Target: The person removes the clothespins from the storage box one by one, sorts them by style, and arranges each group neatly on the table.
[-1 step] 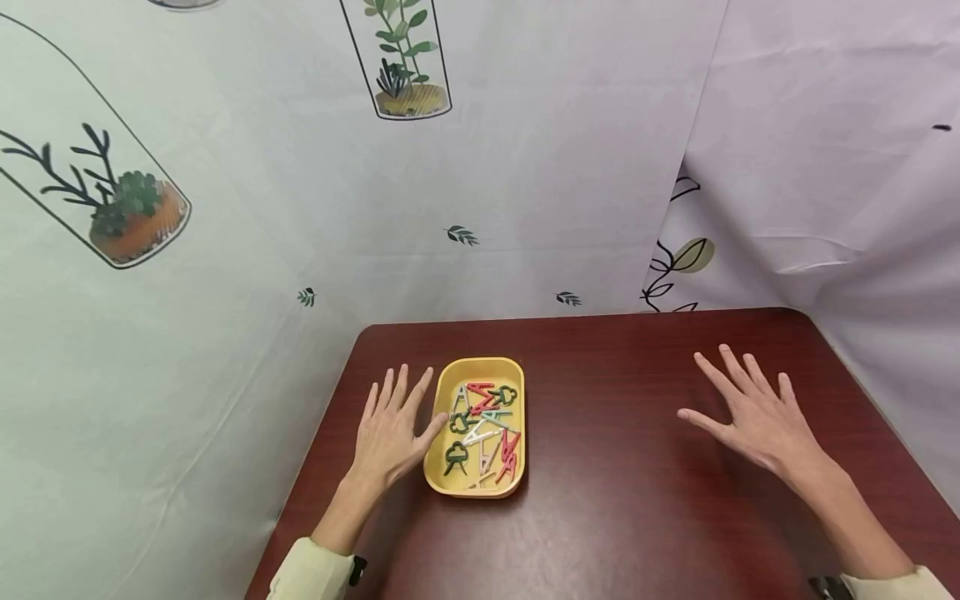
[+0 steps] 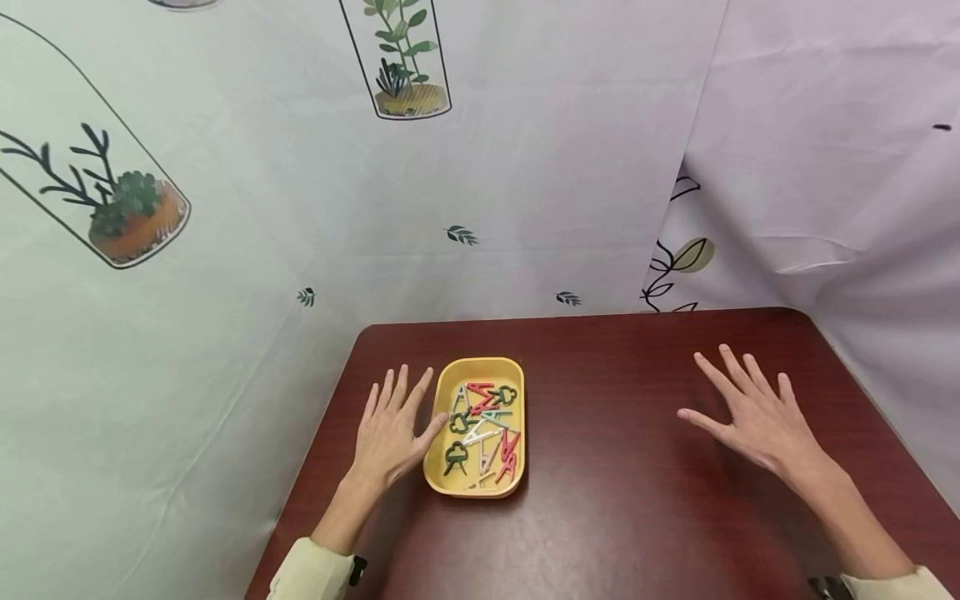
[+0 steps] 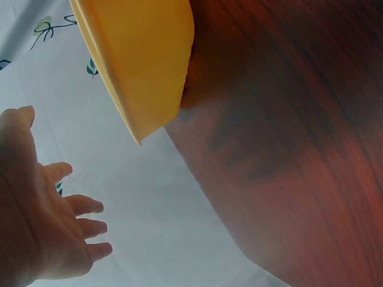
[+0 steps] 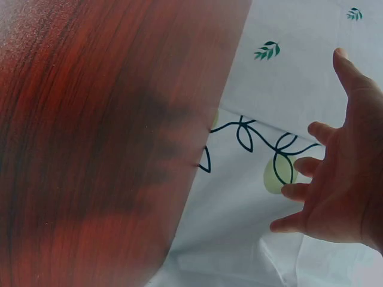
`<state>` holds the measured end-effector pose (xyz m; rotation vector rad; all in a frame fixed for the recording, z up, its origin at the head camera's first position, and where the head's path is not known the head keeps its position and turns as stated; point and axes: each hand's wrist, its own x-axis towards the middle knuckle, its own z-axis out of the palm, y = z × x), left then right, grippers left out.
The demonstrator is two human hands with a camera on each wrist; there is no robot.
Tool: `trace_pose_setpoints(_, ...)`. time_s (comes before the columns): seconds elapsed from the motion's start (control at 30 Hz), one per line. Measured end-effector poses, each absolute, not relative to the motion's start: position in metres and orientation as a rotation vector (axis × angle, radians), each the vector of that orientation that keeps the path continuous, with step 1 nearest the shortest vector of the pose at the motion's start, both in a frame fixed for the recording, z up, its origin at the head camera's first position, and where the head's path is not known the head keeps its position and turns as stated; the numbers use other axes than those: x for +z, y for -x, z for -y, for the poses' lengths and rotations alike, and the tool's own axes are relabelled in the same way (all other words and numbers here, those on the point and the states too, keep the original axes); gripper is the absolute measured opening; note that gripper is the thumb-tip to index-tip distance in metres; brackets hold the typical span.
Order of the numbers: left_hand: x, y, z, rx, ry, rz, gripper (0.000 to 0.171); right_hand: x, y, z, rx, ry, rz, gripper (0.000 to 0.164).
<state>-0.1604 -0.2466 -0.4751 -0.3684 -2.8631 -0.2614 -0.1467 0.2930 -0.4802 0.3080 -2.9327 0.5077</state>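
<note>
A yellow tray (image 2: 483,369) stands left of centre on the table, holding several small clips: red clips (image 2: 509,454), dark green clips (image 2: 456,457), and white, teal and pale ones. Just left of it is my left hand (image 2: 390,433), fingers spread and straight, its thumb overlapping the tray's left rim in the head view. The left wrist view shows that hand (image 3: 42,221) apart from the tray's outer wall (image 3: 140,54). Far to the right, my right hand (image 2: 761,421) spreads its fingers above the table and holds nothing. It also appears in the right wrist view (image 4: 344,179).
The dark red-brown wooden table (image 2: 615,433) has rounded far corners. White cloth (image 2: 525,183) printed with plants hangs behind it and along both sides. Shadows of the hands fall on the tabletop. Both wrists carry dark bands below pale sleeves (image 2: 311,575).
</note>
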Motion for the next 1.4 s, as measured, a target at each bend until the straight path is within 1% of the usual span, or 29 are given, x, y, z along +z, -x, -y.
trace_pose_setpoints(0.23, -0.479, 0.160, 0.248, -0.278, 0.361, 2.847, 0.083, -0.483, 0.147, -0.292, 0.592, -0.316, 2.908, 0.102)
trace_pose_setpoints(0.43, -0.483, 0.161, 0.250, -0.381, 0.379, 2.789, 0.084, -0.485, 0.149, -0.289, 0.706, -0.348, 2.815, 0.104)
trace_pose_setpoints(0.63, -0.490, 0.164, 0.255, -0.600, 0.422, 2.718, 0.082, -0.480, 0.156, -0.274, 0.824, -0.402, 2.697, 0.103)
trace_pose_setpoints(0.8, -0.506, 0.168, 0.261, -0.869, 0.470, 2.680, 0.079, -0.477, 0.161, -0.254, 0.942, -0.393, 2.666, 0.101)
trace_pose_setpoints(1.1, -0.530, 0.167, 0.264, -1.184, 0.413, 2.609, 0.076, -0.486, 0.174, -0.214, 1.136, -0.424, 2.532, 0.088)
trace_pose_setpoints(1.4, -0.545, 0.161, 0.251, -1.478, 0.340, 2.537, 0.071, -0.500, 0.184, -0.177, 1.295, -0.465, 2.462, 0.079)
